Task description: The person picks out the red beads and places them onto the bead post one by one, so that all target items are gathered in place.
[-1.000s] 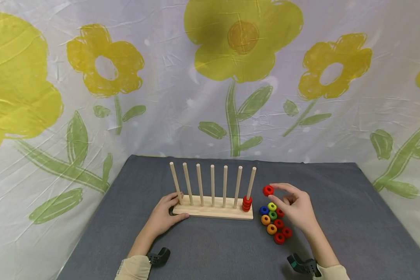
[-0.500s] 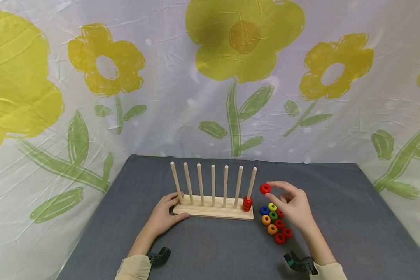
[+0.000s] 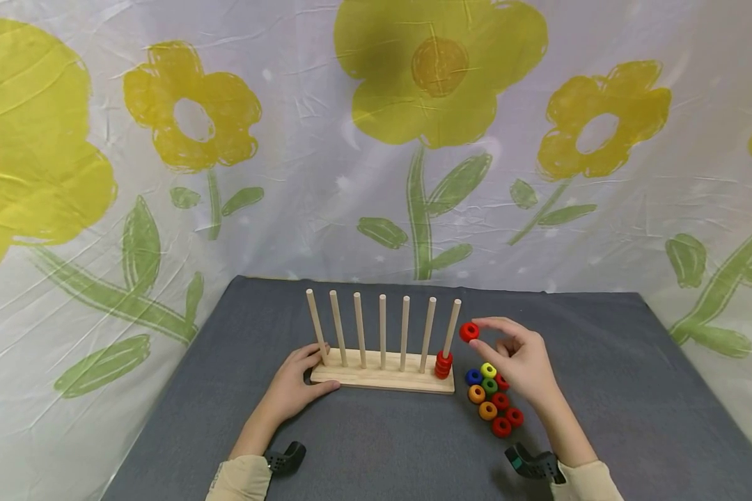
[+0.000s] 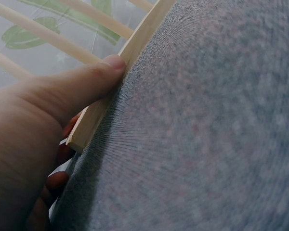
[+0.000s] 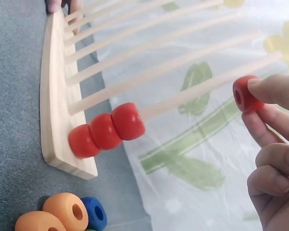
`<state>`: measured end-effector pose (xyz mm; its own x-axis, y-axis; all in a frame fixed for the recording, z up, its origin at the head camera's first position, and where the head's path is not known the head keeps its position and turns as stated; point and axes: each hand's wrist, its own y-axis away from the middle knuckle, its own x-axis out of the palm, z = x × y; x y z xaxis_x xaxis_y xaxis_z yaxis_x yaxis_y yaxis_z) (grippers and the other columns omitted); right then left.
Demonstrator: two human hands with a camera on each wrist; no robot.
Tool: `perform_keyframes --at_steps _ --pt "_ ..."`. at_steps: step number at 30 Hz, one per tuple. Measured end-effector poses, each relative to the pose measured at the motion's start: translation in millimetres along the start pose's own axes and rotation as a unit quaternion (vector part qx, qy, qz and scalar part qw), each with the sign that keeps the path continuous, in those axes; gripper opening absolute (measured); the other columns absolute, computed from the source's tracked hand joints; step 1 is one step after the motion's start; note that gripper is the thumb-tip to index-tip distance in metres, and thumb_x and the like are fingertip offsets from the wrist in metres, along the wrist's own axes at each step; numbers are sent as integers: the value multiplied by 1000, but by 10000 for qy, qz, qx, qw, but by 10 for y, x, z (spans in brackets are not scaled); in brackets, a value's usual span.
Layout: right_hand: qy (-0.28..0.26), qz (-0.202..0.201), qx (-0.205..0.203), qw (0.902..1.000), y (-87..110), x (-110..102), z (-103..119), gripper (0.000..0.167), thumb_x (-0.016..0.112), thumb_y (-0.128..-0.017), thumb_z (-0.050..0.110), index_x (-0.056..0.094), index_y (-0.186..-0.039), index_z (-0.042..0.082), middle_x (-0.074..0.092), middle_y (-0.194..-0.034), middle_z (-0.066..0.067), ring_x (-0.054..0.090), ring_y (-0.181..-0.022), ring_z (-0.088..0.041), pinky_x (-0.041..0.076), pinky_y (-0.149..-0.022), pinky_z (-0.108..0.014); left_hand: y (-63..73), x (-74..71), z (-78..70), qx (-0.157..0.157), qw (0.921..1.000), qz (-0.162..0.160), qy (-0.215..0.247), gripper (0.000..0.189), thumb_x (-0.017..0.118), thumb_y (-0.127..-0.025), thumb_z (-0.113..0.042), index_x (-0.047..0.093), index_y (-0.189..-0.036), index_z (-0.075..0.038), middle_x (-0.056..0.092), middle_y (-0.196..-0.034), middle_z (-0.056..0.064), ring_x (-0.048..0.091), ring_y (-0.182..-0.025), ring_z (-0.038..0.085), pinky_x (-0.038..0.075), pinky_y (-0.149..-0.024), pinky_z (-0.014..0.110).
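Note:
A wooden base (image 3: 382, 379) with several upright pegs stands on the table. Three red beads (image 5: 105, 131) are stacked on its rightmost peg (image 3: 452, 327). My left hand (image 3: 292, 390) grips the base's left end, its thumb (image 4: 94, 79) along the front edge in the left wrist view. Between thumb and fingertips, my right hand (image 3: 523, 362) pinches another red bead (image 3: 469, 332) by its side. That bead is in the air just right of the rightmost peg, apart from it and below its top. Its hole shows in the right wrist view.
Right of the base lies a cluster of loose beads: a blue bead (image 3: 473, 376), a yellow bead (image 3: 489, 370), a green bead (image 3: 489, 386), orange beads (image 3: 487, 410) and several red ones. A flowered cloth (image 3: 301, 209) hangs behind the grey-blue tablecloth (image 3: 376, 452).
My right hand has moved left and slightly up, carrying the red bead closer to the rightmost peg. The left hand keeps its grip on the base.

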<state>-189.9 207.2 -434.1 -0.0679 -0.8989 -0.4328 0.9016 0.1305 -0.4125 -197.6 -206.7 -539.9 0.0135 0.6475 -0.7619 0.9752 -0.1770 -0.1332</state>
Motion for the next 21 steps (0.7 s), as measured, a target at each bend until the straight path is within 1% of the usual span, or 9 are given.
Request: perform_keyframes --at_steps 6,16,21 --pt "-99 10 21 9999 -21 -2 29 30 83 -93 5 79 -121 12 39 -53 2 26 -40 -4 26 -36 -27 0 -2 1 9 10000 -1 0 76 89 -88 -38 60 -151 -6 53 -157 14 46 -147 40 41 -117 63" --pt "-9 0 -4 10000 -60 -30 57 29 83 -94 8 79 -121 14 39 -55 1 26 -40 -2 26 -36 -26 0 -4 -12 28 10000 -16 -18 76 89 -88 -38 61 -151 -6 54 -157 15 46 -147 41 41 -117 63" --pt "31 -29 -11 10000 -78 -45 86 29 83 -93 9 79 -121 15 38 -54 2 25 -41 -3 25 -37 -26 5 -4 -10 15 10000 -21 -3 75 89 -88 -38 61 -151 -6 54 -157 15 46 -147 40 41 -117 63"
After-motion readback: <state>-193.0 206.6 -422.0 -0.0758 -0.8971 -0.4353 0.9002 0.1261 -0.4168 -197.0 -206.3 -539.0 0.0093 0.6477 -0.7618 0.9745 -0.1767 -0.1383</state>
